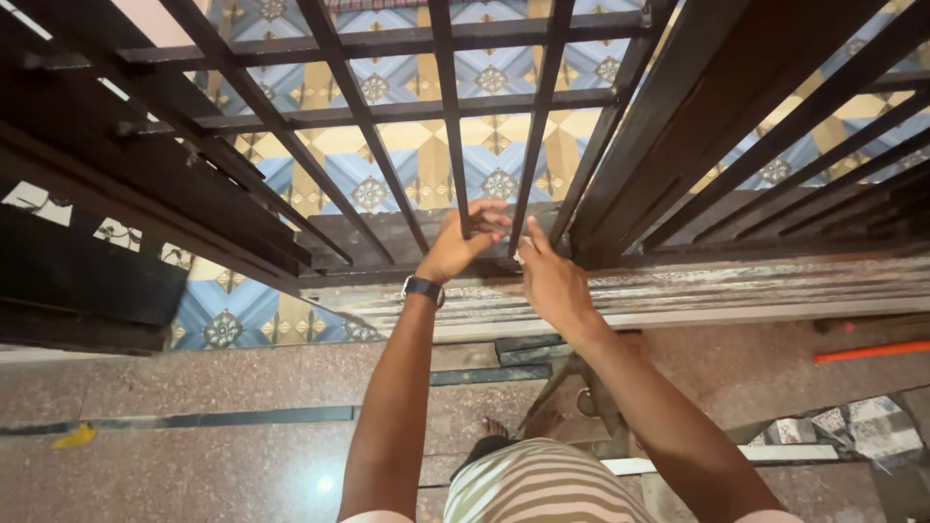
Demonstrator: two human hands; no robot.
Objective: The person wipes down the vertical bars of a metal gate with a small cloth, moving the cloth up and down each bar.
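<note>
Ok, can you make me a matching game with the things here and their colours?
Things:
1. grille bars
2. watch on the left hand
3. pipe on the floor
4. shorts

Colours:
A. orange
B. striped tan and white
C. dark brown
D. black

Pairs: 1-C, 2-D, 3-A, 4-B. The right hand sits beside the left at the bars.

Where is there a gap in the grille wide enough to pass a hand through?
The squares left of the left hand, between the dark bars over the tiled floor, look open. It is crowded where both hands meet; the right hand rests by the thick frame post.
</note>
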